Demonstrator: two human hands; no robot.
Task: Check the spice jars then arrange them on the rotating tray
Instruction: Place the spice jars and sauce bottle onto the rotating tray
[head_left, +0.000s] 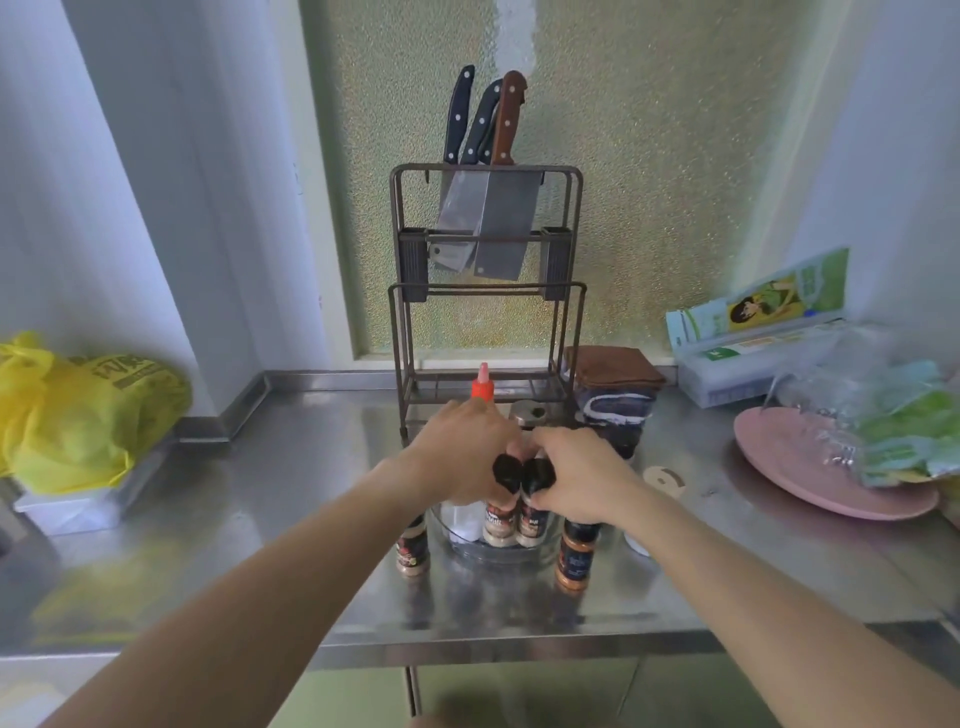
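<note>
Your left hand (467, 447) grips the black cap of one spice jar (500, 519); your right hand (576, 470) grips its neighbour (531, 519); both jars stand touching, apparently on the clear rotating tray (540, 553); two further jars (413, 545) (574, 558) stand on the steel counter (260, 519), flanking the tray.

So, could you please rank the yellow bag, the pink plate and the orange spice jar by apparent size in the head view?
1. yellow bag
2. pink plate, partly covered by packets, so close to the bag
3. orange spice jar, clearly smallest
</note>
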